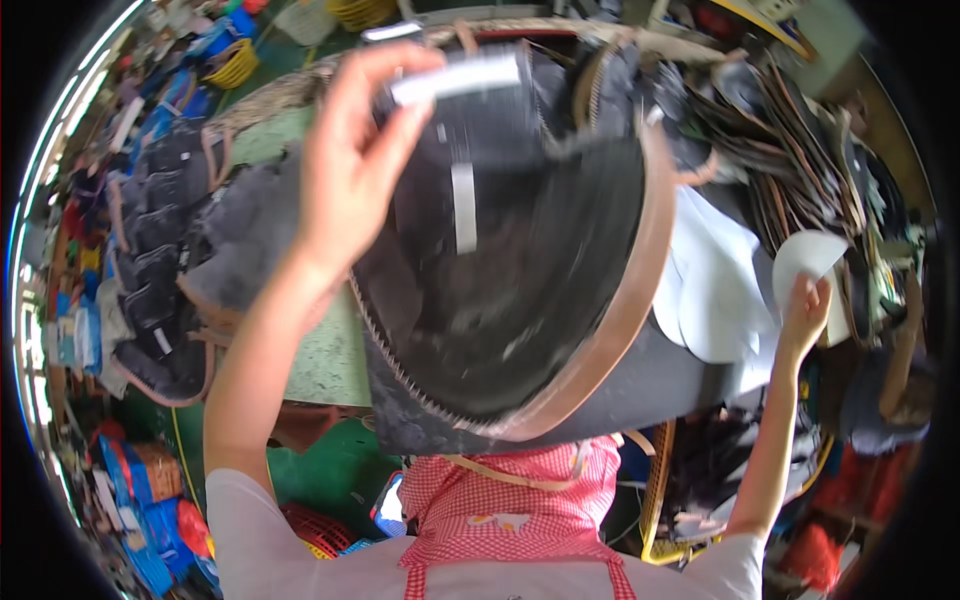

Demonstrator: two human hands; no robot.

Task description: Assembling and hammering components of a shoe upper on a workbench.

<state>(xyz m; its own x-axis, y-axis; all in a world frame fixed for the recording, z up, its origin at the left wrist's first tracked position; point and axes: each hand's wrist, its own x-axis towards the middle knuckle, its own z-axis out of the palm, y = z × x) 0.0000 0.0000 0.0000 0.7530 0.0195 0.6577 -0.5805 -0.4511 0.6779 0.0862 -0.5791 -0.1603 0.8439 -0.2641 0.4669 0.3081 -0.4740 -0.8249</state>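
A large curved black piece [520, 290] lies before me, with a broad tan band along its right edge and a pale toothed edge on its left. My left hand [355, 150] is raised at its upper left. The thumb and fingers pinch the black flap at the top, where a white strip [460, 78] runs across; motion blurs this part. A second white strip [464, 208] sits upright on the black surface. Far out to the right, my right hand [808, 308] grips a white rounded sheet [805, 262] between thumb and fingers, beside more white sheets [710, 285].
Dark pieces with tan edges lie stacked at the left [160, 260], and layered ones crowd the far right [790, 130]. A dark board [600, 400] lies under the work. A yellow-framed basket [655, 500] stands near my right arm. Another person [895, 390] is at the right.
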